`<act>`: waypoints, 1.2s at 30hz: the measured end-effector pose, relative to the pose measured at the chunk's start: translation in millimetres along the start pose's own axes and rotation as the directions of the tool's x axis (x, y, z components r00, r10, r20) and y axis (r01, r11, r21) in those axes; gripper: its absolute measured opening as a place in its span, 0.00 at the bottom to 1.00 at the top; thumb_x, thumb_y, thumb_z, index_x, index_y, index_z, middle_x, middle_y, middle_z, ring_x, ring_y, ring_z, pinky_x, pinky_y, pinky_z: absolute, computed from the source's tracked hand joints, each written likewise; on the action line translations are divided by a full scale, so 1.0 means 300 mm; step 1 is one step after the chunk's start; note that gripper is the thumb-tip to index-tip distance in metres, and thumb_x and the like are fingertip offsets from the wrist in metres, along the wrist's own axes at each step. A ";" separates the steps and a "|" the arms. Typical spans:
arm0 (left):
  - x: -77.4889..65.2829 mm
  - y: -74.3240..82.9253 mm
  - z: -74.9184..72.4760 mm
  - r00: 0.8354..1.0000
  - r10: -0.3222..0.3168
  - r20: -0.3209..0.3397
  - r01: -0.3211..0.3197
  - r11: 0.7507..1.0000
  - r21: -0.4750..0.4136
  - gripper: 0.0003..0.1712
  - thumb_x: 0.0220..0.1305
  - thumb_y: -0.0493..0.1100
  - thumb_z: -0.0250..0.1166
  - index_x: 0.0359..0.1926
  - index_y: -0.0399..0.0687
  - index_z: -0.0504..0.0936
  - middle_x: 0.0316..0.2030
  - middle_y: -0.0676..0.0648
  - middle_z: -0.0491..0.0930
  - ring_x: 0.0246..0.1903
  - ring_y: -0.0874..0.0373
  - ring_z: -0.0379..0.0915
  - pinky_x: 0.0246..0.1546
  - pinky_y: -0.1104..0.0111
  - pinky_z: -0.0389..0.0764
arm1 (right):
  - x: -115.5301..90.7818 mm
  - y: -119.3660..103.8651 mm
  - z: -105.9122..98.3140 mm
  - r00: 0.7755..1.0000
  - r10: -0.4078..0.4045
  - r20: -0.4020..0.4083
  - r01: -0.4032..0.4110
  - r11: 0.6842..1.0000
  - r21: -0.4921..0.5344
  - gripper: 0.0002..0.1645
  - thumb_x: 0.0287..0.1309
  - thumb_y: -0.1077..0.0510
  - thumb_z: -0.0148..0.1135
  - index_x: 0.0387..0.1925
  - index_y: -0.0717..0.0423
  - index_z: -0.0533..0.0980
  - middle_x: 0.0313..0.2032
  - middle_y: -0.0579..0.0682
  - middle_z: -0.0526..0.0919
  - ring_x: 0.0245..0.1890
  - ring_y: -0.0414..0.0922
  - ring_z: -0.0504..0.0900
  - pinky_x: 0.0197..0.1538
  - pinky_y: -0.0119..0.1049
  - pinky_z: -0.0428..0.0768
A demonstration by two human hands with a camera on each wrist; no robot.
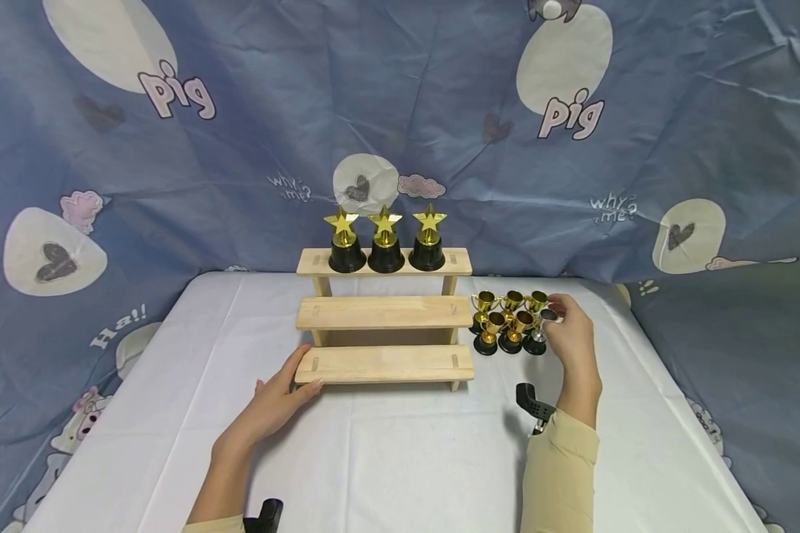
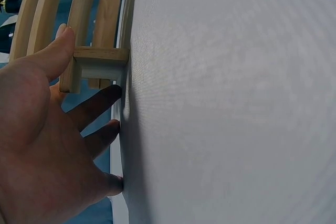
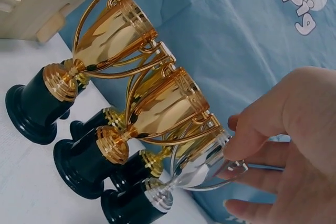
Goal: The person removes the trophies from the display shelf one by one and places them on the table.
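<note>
A three-tier wooden display stand rests on the white table. My left hand grips the left end of its lowest step between thumb and index finger, the other fingers spread below in the left wrist view. To the right of the stand, several small trophy cups with black bases stand in two rows. At the right end of the front row is a silver trophy cup. My right hand pinches the upper part of this cup, thumb on the near side and fingers behind. Beside it stands a gold trophy cup.
Three gold star trophies on black bases stand side by side on the top step. Behind the white-covered table hangs a blue patterned cloth, which also runs along both sides.
</note>
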State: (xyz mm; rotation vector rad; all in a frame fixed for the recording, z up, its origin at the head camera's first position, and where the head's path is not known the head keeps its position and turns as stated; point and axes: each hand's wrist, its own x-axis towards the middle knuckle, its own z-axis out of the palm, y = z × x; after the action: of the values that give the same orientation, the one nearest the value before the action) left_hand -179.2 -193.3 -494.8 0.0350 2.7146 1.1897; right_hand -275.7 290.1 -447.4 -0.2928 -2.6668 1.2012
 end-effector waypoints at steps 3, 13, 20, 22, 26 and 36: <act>-0.001 -0.001 0.000 1.000 0.005 -0.002 -0.005 1.000 -0.003 0.50 0.66 0.70 0.56 0.79 0.60 0.45 0.77 0.37 0.51 0.76 0.32 0.43 0.62 0.23 0.23 | -0.003 -0.009 -0.005 1.000 -0.014 0.008 0.014 1.000 0.009 0.35 0.52 0.68 0.46 0.65 0.59 0.69 0.62 0.64 0.76 0.66 0.62 0.71 0.62 0.57 0.71; 0.003 -0.008 0.004 1.000 -0.006 -0.005 0.006 1.000 -0.003 0.50 0.66 0.71 0.56 0.79 0.61 0.45 0.77 0.36 0.51 0.76 0.31 0.43 0.63 0.24 0.23 | -0.019 -0.041 -0.016 1.000 -0.011 -0.014 0.011 1.000 0.020 0.32 0.55 0.67 0.46 0.64 0.58 0.71 0.63 0.63 0.76 0.66 0.62 0.70 0.62 0.58 0.71; 0.001 -0.005 0.005 1.000 -0.005 -0.007 0.005 1.000 -0.007 0.50 0.66 0.70 0.56 0.79 0.60 0.45 0.77 0.36 0.51 0.76 0.31 0.43 0.63 0.24 0.23 | -0.023 -0.057 -0.022 1.000 -0.024 -0.016 0.025 0.999 0.026 0.31 0.57 0.66 0.46 0.64 0.58 0.71 0.63 0.62 0.76 0.66 0.60 0.71 0.60 0.56 0.72; 0.001 -0.004 0.008 1.000 -0.003 -0.004 0.003 1.000 -0.007 0.50 0.67 0.70 0.56 0.79 0.60 0.45 0.77 0.36 0.51 0.76 0.31 0.43 0.63 0.24 0.23 | -0.024 -0.066 -0.021 0.999 -0.042 -0.014 0.043 0.999 0.021 0.32 0.57 0.66 0.46 0.65 0.58 0.71 0.63 0.61 0.76 0.66 0.60 0.71 0.60 0.56 0.72; 0.001 -0.002 0.014 1.000 -0.001 0.008 0.001 1.000 -0.014 0.50 0.67 0.70 0.56 0.79 0.61 0.44 0.77 0.37 0.52 0.76 0.32 0.43 0.63 0.24 0.23 | -0.030 -0.089 -0.009 0.997 -0.080 -0.006 0.080 0.997 0.022 0.32 0.58 0.67 0.46 0.66 0.59 0.70 0.63 0.61 0.75 0.66 0.61 0.70 0.59 0.57 0.72; -0.004 -0.010 -0.001 1.000 0.003 -0.008 -0.003 1.000 -0.013 0.49 0.66 0.70 0.56 0.79 0.62 0.46 0.76 0.37 0.54 0.75 0.32 0.45 0.64 0.24 0.23 | -0.049 -0.153 0.067 0.976 -0.217 0.025 0.215 0.975 0.047 0.29 0.61 0.64 0.49 0.65 0.53 0.72 0.64 0.58 0.75 0.66 0.59 0.70 0.59 0.57 0.71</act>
State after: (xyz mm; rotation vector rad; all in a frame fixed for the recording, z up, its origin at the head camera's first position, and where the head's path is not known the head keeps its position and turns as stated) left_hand -177.9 -195.6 -496.5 0.0320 2.7147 1.2110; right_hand -271.3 242.0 -427.4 0.0234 -2.6113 1.2022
